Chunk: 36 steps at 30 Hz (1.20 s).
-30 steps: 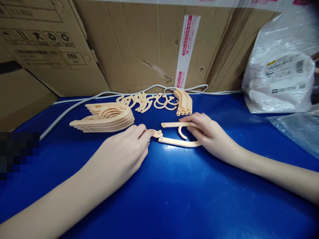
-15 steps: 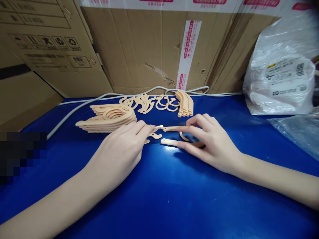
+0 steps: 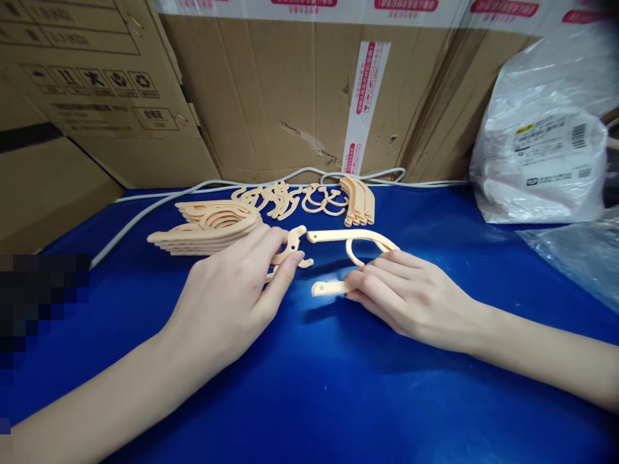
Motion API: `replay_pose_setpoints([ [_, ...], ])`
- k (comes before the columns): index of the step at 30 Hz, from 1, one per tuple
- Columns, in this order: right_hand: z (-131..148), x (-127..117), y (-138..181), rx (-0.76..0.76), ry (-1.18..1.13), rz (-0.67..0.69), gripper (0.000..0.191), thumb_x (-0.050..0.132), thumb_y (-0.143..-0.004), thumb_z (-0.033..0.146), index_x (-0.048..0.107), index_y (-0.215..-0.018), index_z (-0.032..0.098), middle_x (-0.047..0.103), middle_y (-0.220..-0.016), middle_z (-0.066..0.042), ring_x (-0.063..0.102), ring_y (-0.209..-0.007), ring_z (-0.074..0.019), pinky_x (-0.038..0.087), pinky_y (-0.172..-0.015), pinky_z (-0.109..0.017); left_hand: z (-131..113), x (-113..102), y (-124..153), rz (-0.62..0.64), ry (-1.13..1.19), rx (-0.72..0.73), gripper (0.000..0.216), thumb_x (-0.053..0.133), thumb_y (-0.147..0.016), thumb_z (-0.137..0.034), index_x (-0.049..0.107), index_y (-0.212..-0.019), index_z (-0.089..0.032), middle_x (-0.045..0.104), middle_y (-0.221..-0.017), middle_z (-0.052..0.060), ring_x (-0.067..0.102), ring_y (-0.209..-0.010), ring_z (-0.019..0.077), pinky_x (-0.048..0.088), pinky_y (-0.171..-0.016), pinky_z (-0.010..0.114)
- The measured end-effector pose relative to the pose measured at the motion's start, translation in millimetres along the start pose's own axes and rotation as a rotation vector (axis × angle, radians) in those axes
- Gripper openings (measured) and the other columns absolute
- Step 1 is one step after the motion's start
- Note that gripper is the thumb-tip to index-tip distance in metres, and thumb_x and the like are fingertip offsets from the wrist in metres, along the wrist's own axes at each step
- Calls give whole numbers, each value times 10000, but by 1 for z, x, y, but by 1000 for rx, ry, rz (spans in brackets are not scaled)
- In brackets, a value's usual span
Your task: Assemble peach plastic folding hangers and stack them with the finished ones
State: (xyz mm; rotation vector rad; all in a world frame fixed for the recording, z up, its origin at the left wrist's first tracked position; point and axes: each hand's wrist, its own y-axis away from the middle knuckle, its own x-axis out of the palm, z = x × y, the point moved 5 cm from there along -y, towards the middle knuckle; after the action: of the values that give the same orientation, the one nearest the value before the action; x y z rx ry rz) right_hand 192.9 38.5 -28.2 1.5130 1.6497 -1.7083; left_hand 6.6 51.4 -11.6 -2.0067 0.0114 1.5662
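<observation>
Left hand: the left hand (image 3: 236, 280) has its thumb and fingers pinched on a small hooked piece (image 3: 293, 243), raised just left of the strip ends and apart from them.
Right hand: the right hand (image 3: 411, 296) has its fingers clasped on the near strip (image 3: 331, 288); the far strip (image 3: 345, 235) runs back to the same hand and bends down to meet it.
Second small piece: a curved end (image 3: 305, 263) shows below the left thumb (whether held or lying loose, cannot be told).
Handling, left: in this inspector's judgement, the pinch should stay at the middle of the small piece, leaving its end and hole uncovered.
Handling, right: both strips are best kept steady and level, holed ends facing left, with no squeeze that would spread or twist them.
Finish: all held parts are pale beige, smooth and slightly glossy; no crack is noted at this resolution.
Form: the far strip is long, straight at the left, curved at the right; each strip has a hole near its left end. A hooked curve (image 3: 349, 253) sits between the strips.
Location: held parts are at the middle of the blue tabletop (image 3: 338, 386); a stack of beige pieces (image 3: 207, 238) is to the left, loose hooked pieces (image 3: 280, 201) and a strip bundle (image 3: 358, 201) at the far side.
</observation>
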Motion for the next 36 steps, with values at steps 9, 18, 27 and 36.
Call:
replay_pose_setpoints([
  [9,-9,1,-1,67,-17,64,274,372,-1066,208,587,-903,158,614,-704,-4,555,-552,-126,394,-521,-274,2,6,-2,80,186,31,166,382,-1033,-377,481,-1058,-246,638,-734,-55,619,-562,152,376,-515,254],
  [18,-17,-1,-6,108,-36,11,270,339,-1077,235,559,-938,162,731,-733,-13,686,-567,-131,442,-512,-269,1,4,-6,257,306,-12,206,344,-1017,-311,527,-982,-222,618,-761,-41,601,-669,156,407,-611,290],
  [27,-13,-8,-10,113,34,-25,283,403,-1069,323,617,-967,169,743,-729,-10,664,-546,-121,432,-518,-265,-6,6,0,307,432,45,339,275,-1045,-333,595,-1038,-220,707,-899,2,670,-777,168,482,-701,289],
  [36,-8,-8,-1,81,69,19,292,453,-1058,275,717,-1080,153,662,-661,14,594,-560,-111,382,-546,-276,-15,6,4,316,419,76,363,247,-1043,-337,562,-914,-212,662,-823,-10,625,-687,154,453,-636,285],
])
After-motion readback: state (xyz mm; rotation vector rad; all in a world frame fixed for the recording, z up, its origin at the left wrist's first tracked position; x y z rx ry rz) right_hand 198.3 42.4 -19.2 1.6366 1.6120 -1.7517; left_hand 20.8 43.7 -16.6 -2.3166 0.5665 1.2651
